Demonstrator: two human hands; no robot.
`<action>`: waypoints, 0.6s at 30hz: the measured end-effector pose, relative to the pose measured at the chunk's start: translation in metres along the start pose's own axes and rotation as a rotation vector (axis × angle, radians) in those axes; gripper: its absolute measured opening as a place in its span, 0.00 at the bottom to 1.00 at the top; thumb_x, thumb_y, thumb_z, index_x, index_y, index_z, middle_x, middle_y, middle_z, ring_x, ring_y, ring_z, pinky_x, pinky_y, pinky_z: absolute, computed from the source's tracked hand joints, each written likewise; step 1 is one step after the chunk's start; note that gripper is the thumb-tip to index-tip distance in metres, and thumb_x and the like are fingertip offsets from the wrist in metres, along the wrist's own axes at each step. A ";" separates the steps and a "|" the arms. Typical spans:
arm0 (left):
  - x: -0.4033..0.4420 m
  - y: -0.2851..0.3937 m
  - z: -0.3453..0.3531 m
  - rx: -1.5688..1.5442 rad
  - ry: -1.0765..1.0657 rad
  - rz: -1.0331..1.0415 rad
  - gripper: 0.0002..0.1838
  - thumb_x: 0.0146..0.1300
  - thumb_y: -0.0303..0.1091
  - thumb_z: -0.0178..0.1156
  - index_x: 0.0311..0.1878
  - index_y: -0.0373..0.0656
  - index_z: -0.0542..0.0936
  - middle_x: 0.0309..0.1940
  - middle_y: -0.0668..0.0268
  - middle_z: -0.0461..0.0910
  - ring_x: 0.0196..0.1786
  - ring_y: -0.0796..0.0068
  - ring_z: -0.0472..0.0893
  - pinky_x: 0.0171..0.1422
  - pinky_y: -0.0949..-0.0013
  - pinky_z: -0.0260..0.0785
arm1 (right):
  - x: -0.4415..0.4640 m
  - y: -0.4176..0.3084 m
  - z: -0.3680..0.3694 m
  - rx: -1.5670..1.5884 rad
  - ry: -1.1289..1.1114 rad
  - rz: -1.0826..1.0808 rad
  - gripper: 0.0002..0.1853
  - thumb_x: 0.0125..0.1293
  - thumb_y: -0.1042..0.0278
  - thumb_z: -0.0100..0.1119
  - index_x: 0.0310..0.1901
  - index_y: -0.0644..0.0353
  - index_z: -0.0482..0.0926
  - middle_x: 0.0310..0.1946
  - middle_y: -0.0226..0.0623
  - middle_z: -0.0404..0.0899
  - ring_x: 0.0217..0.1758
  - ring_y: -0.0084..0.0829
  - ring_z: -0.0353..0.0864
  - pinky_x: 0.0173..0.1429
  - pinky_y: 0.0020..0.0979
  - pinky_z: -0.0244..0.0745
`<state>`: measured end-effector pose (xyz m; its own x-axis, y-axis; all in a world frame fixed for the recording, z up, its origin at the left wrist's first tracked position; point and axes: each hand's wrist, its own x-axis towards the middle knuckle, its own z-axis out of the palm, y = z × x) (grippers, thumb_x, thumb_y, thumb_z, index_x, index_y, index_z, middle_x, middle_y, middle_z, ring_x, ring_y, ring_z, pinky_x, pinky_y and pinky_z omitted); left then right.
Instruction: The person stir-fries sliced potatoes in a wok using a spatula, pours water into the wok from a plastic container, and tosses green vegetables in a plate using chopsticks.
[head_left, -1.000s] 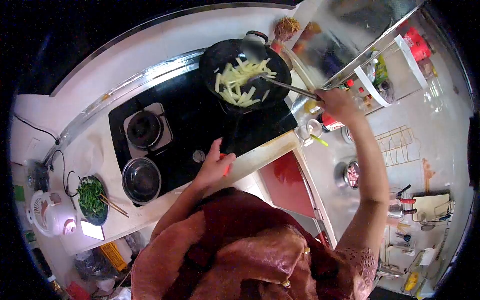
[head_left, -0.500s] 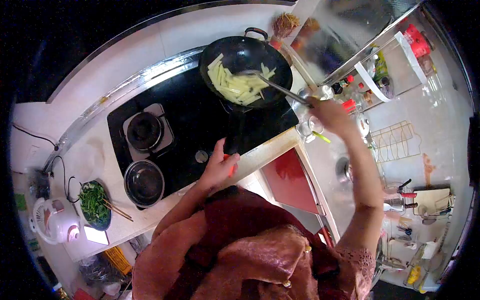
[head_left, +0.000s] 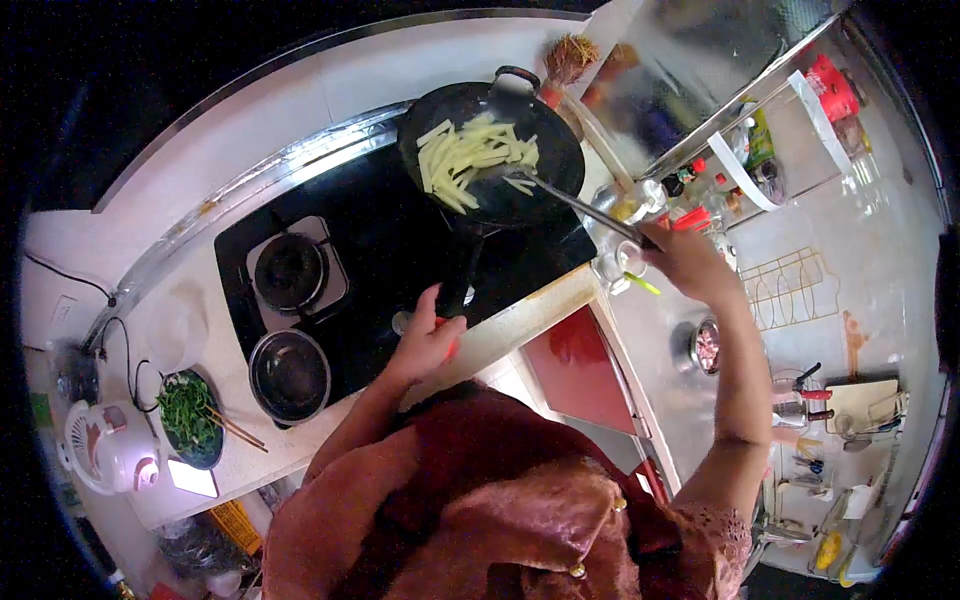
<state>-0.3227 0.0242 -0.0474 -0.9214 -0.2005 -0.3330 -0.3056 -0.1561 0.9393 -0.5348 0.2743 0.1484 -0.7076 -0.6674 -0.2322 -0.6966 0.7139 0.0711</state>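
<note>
My right hand [head_left: 692,262] is closed round the dark grip of a metal cooking spatula [head_left: 590,212]. The spatula slants down into a black wok [head_left: 545,185], its blade partly hidden among pale yellow-green vegetable strips [head_left: 465,160]. These strips lie mostly on the wok's left side and middle. At the near edge of the stove, my left hand [head_left: 425,345] is wrapped round the wok's long handle [head_left: 472,275], with a red-orange part showing beside the fingers. A loop handle [head_left: 517,76] sits on the wok's far rim.
Left on the black stove [head_left: 385,235] are a second burner [head_left: 290,272] and a small dark pan [head_left: 290,375]. Beyond lie a bowl of greens [head_left: 190,420] with chopsticks [head_left: 238,430] and a lit phone [head_left: 193,478]. Seasoning jars [head_left: 625,262] and a bowl of meat [head_left: 706,345] are at right.
My right hand has drawn the spatula back toward the lower right. The strips have shifted up and been restirred in the wok. My left hand has moved slightly down and left.
</note>
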 end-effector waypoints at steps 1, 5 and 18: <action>-0.001 0.004 -0.003 -0.006 -0.018 -0.006 0.38 0.63 0.32 0.55 0.71 0.42 0.46 0.26 0.63 0.74 0.20 0.78 0.71 0.23 0.73 0.63 | -0.017 -0.002 -0.020 0.047 -0.047 -0.008 0.18 0.61 0.63 0.56 0.53 0.56 0.74 0.36 0.48 0.80 0.40 0.48 0.80 0.43 0.46 0.72; -0.004 0.008 -0.007 -0.020 -0.043 -0.018 0.39 0.63 0.33 0.55 0.71 0.42 0.45 0.27 0.63 0.75 0.20 0.79 0.71 0.22 0.73 0.63 | -0.021 -0.017 -0.015 0.144 -0.117 -0.048 0.19 0.63 0.64 0.54 0.56 0.56 0.73 0.38 0.49 0.80 0.43 0.48 0.80 0.45 0.43 0.73; -0.006 0.011 -0.008 0.018 -0.023 -0.027 0.39 0.63 0.34 0.56 0.70 0.40 0.45 0.20 0.65 0.73 0.17 0.78 0.70 0.21 0.73 0.62 | 0.091 -0.059 0.076 -0.088 0.262 0.005 0.24 0.64 0.63 0.53 0.62 0.52 0.67 0.26 0.50 0.79 0.32 0.47 0.81 0.34 0.45 0.76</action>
<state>-0.3185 0.0157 -0.0359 -0.9179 -0.1741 -0.3565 -0.3345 -0.1434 0.9314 -0.5487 0.1875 0.0497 -0.7093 -0.7044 0.0268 -0.6927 0.7036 0.1583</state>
